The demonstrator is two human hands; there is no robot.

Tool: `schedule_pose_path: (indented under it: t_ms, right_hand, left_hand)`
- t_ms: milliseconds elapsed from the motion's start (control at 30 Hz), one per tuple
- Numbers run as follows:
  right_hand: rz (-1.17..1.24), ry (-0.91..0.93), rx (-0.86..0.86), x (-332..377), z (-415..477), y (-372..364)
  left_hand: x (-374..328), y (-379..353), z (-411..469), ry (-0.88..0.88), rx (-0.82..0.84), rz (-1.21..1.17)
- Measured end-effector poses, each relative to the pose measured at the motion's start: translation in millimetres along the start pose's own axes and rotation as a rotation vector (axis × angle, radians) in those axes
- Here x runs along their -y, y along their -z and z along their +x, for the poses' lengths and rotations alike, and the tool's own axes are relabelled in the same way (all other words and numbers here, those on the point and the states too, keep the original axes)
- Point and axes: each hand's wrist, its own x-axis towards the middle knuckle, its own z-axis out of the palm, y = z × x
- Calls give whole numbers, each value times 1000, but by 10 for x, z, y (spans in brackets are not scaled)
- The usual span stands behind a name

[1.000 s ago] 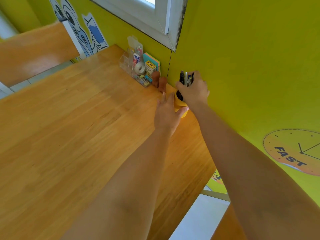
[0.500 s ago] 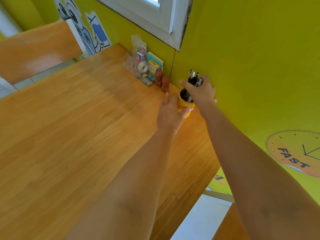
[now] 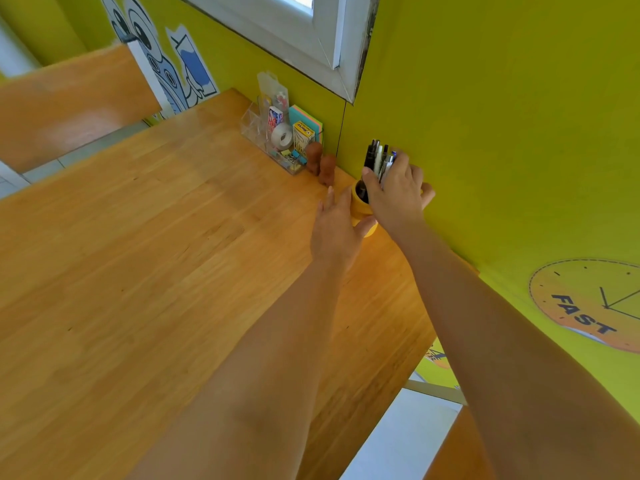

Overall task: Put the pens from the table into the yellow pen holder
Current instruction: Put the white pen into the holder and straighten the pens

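Note:
The yellow pen holder stands on the wooden table against the green wall, mostly hidden by both hands. Several pens, black and white, stick up out of it. My right hand is over the holder's far side, its fingers wrapped around the bundle of pens. My left hand rests against the holder's near side, fingers spread and the thumb curled round its base.
A clear desk organiser with tape, sticky notes and clips stands left of the holder by the wall. Two small brown figures stand between them. The table's right edge drops to the floor near my right forearm.
The pens have sunk deeper into the holder. My right hand has shifted from gripping above the rim to lying over the far side; the left hand stays at the holder.

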Motion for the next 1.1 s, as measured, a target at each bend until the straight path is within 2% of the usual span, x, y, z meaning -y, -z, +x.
schedule_pose_path:
  t_ms: [133,333,667,900,967,1100]
  right_hand:
    - [-58,10,40,21,66,-21]
    - [34,-19,80,5,68,6]
    - [56,27,-50,-235,-152,-24]
    - [-26,9,1,-225,-65,-42]
    - [-32,30,-57,-223,-126,-50]
    - [-136,66,-281,-190,-262,-72]
  left_hand:
    - [43,-23,26,-7,9,8]
    - [41,-24,22,4,9,5]
    - [11,-12,12,-11,0,-13]
    - [-76,62,-58,10,11,-16]
    - [-81,62,-54,22,21,-4]
    - [-63,48,-43,34,21,-12]
